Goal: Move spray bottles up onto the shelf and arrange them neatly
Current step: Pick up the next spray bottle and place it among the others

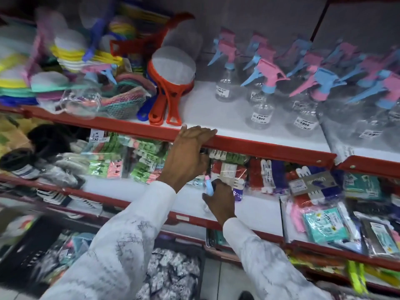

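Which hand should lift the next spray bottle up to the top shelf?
Probably the right hand: it is already closed around a spray bottle on the lower shelf. The left hand rests on the upper shelf's red edge, holding nothing.

clear glossy plastic spray bottles (260,113), red painted shelf edge (270,146)

Even, fairly bright overhead light; shadows are soft. Motion blur smears the pink-and-blue-topped clear plastic spray bottles (320,83) at 2 o'clock and goods at 9 o'clock. Wide-angle bowing bends the red metal shelf edge (270,147).
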`<control>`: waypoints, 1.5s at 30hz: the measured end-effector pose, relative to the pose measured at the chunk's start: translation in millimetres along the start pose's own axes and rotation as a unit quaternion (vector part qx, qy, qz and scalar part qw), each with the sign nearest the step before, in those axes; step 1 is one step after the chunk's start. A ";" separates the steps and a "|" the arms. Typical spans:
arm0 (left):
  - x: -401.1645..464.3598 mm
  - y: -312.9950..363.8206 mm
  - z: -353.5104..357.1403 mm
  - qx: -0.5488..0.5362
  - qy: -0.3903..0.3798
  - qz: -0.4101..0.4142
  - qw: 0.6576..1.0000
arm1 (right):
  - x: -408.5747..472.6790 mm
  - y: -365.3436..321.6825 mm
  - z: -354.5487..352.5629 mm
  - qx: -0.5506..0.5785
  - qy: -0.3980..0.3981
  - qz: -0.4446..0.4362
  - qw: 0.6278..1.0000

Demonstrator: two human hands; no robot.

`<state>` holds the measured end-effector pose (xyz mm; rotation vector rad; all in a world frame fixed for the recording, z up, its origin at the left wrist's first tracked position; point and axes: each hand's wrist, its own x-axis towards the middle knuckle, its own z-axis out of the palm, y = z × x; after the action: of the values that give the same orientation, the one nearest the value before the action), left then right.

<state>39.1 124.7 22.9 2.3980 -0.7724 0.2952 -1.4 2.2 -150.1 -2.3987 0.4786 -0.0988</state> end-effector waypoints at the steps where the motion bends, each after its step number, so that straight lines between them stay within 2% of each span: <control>1: 0.0 -2.9 -2.9 0.018 0.002 0.003 1.000 | 0.5 -0.4 -2.6 0.020 0.007 0.007 1.000; 4: -1.6 -15.1 -11.8 0.053 0.010 -0.014 0.998 | -2.1 -1.4 -15.5 0.062 0.020 -0.003 0.998; 10: -2.0 -20.4 -17.9 0.053 0.025 0.003 0.998 | -20.1 -23.7 -58.1 0.037 0.028 -0.052 0.998; 13: -1.8 -24.5 -19.1 0.050 0.027 0.007 0.998 | -36.5 -49.2 -97.9 0.032 0.051 -0.101 0.993; 17: -3.0 -34.6 -24.8 0.062 0.040 -0.026 0.997 | -54.7 -96.8 -169.0 0.077 0.088 -0.176 0.977; 24: -4.5 -35.1 -30.1 0.039 0.042 -0.035 0.998 | -35.3 -181.8 -262.2 0.079 0.234 -0.249 0.937; 26: -5.4 -33.0 -29.0 0.025 0.049 -0.044 0.998 | -10.7 -198.9 -270.1 0.059 0.246 -0.241 0.937; 33: -8.0 -33.9 -29.2 -0.007 0.056 -0.050 0.997 | 69.9 -216.3 -255.2 -0.037 0.195 -0.174 0.965; 45: -4.9 -37.5 -27.3 -0.034 0.046 -0.051 0.997 | 94.1 -221.3 -220.4 -0.064 0.219 -0.120 0.966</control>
<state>56.6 167.8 25.1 2.3329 -0.6071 0.3293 112.4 -11.9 155.4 -2.5547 0.3985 -0.7388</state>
